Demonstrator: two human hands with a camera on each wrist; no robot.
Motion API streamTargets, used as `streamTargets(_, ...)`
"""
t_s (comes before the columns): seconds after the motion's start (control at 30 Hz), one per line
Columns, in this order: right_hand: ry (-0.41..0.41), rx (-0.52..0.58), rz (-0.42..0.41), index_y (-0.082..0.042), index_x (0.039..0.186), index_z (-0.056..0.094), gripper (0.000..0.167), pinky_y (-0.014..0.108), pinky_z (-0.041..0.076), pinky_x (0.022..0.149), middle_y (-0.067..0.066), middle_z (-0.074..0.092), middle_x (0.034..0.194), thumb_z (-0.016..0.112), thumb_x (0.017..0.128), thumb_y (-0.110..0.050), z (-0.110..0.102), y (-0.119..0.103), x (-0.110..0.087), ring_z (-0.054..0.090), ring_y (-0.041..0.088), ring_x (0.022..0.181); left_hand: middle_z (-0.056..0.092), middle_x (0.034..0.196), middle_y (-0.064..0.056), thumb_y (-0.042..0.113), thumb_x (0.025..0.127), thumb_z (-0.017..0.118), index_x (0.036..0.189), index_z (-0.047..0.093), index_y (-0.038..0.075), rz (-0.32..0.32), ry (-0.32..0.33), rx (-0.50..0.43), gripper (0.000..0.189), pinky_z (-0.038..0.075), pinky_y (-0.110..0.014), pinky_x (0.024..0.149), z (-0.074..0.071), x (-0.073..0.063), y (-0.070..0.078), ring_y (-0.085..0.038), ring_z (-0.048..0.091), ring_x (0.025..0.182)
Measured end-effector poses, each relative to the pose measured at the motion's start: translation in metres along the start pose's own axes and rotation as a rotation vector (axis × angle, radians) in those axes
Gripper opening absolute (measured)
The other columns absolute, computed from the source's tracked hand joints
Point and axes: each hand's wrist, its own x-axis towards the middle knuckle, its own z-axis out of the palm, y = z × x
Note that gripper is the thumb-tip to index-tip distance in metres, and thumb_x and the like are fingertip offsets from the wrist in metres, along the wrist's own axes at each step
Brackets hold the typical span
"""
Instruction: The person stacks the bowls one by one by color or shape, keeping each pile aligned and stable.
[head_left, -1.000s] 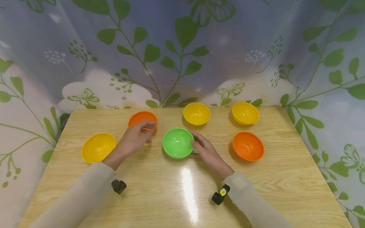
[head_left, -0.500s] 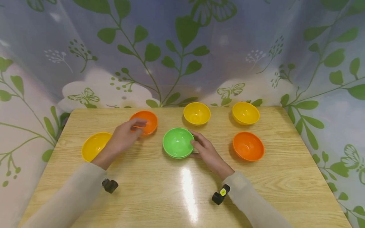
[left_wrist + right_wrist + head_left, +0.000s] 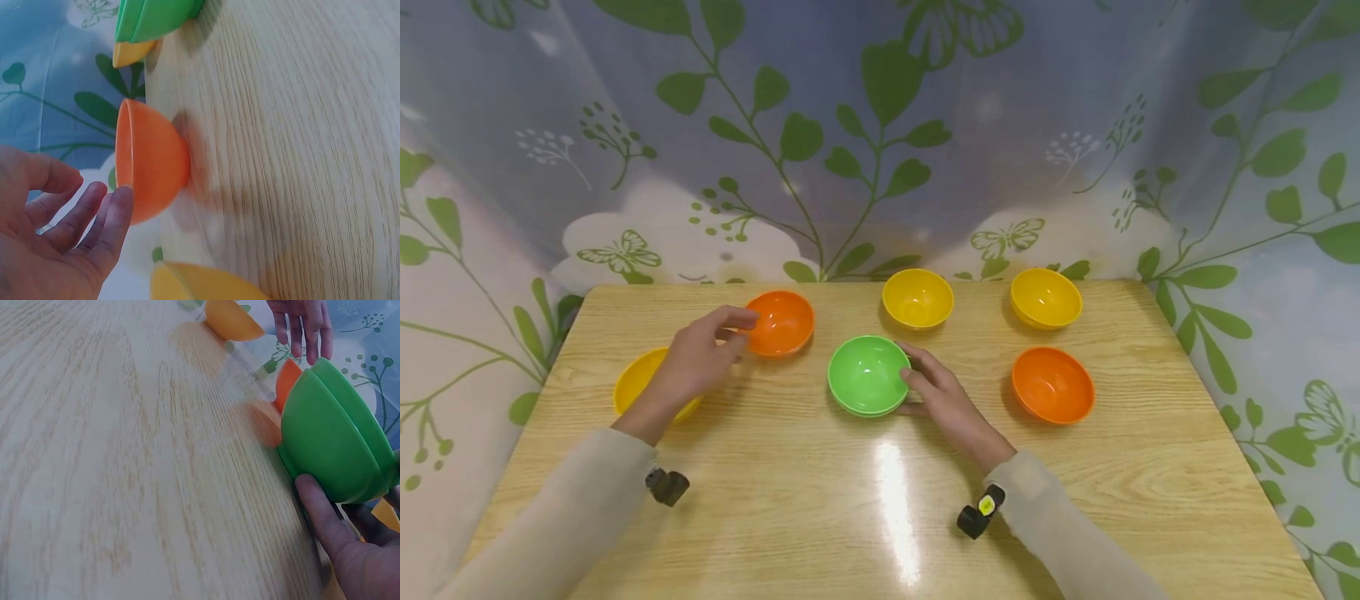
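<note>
Two green bowls (image 3: 867, 375), one nested in the other, stand at the middle of the table. My right hand (image 3: 951, 404) grips them from the right, thumb at the rim; in the right wrist view one finger (image 3: 317, 503) lies low against the outer wall. My left hand (image 3: 703, 354) is in the air beside the left orange bowl (image 3: 782, 323), fingers loosely bent and holding nothing. From the left wrist view, its fingertips overlap that bowl's rim; I cannot tell whether they touch. A yellow bowl (image 3: 638, 383) is partly hidden under my left hand and wrist.
Two more yellow bowls, a middle one (image 3: 917, 298) and a right one (image 3: 1046, 298), stand along the back edge of the wooden table (image 3: 820, 517). Another orange bowl (image 3: 1053, 385) sits to the right. A leaf-patterned curtain (image 3: 880, 167) hangs behind the table.
My left hand has moved left, from over the orange bowl to its left side, now covering more of the left yellow bowl. My right hand and the green bowls have stayed in place.
</note>
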Motion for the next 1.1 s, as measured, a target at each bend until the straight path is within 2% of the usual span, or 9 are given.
streamTargets(0.13, 0.0, -0.001, 0.001, -0.017, 0.171, 0.035, 0.055, 0.048, 0.066, 0.103, 0.016, 0.033, 0.175, 0.046, 0.117, -0.023, 0.0, -0.001, -0.001, 0.051, 0.044, 0.148, 0.062, 0.153, -0.02, 0.016, 0.115, 0.053, 0.153, 0.058, 0.008, -0.01, 0.012, 0.028, 0.04, 0.064, -0.051, 0.097, -0.007, 0.0, -0.004, -0.041, 0.068, 0.126)
streamTargets(0.33, 0.011, -0.001, 0.01, -0.019, 0.17, 0.038, 0.054, 0.046, 0.067, 0.102, 0.013, 0.035, 0.173, 0.048, 0.117, -0.023, 0.0, -0.001, 0.0, 0.052, 0.042, 0.148, 0.062, 0.154, -0.02, 0.016, 0.115, 0.053, 0.154, 0.057, 0.007, -0.01, 0.028, 0.059, 0.04, 0.057, -0.062, 0.109, -0.016, 0.0, -0.01, -0.044, 0.057, 0.139)
streamTargets(0.53, 0.006, -0.003, 0.005, -0.019, 0.169, 0.038, 0.053, 0.046, 0.067, 0.102, 0.014, 0.036, 0.173, 0.048, 0.117, -0.022, 0.0, 0.0, 0.001, 0.053, 0.043, 0.148, 0.06, 0.155, -0.023, 0.017, 0.115, 0.052, 0.155, 0.055, 0.006, -0.029, 0.037, 0.099, 0.041, 0.051, -0.068, 0.115, -0.026, 0.001, -0.022, -0.046, 0.055, 0.141)
streamTargets(0.7, 0.007, 0.002, 0.002, -0.018, 0.169, 0.038, 0.054, 0.046, 0.067, 0.102, 0.014, 0.035, 0.173, 0.047, 0.117, -0.023, 0.0, 0.0, 0.0, 0.053, 0.043, 0.147, 0.058, 0.157, -0.023, 0.018, 0.116, 0.052, 0.156, 0.054, 0.006, -0.054, 0.037, 0.11, 0.042, 0.049, -0.068, 0.116, -0.034, -0.001, -0.032, -0.046, 0.053, 0.141)
streamTargets(0.93, 0.004, -0.004, 0.008, -0.02, 0.17, 0.038, 0.054, 0.046, 0.067, 0.102, 0.013, 0.034, 0.174, 0.048, 0.116, -0.022, 0.0, -0.001, 0.001, 0.052, 0.043, 0.148, 0.056, 0.157, -0.025, 0.021, 0.117, 0.05, 0.155, 0.054, 0.005, -0.044, 0.032, 0.141, 0.042, 0.044, -0.072, 0.118, -0.046, -0.006, -0.044, -0.048, 0.049, 0.143)
streamTargets(1.1, 0.004, -0.005, 0.006, -0.02, 0.17, 0.038, 0.054, 0.046, 0.067, 0.102, 0.013, 0.034, 0.175, 0.048, 0.116, -0.022, 0.0, -0.001, 0.0, 0.052, 0.043, 0.149, 0.056, 0.155, -0.027, 0.021, 0.117, 0.05, 0.154, 0.055, 0.004, -0.03, 0.037, 0.179, 0.041, 0.045, -0.074, 0.116, -0.052, -0.012, -0.054, -0.05, 0.049, 0.142)
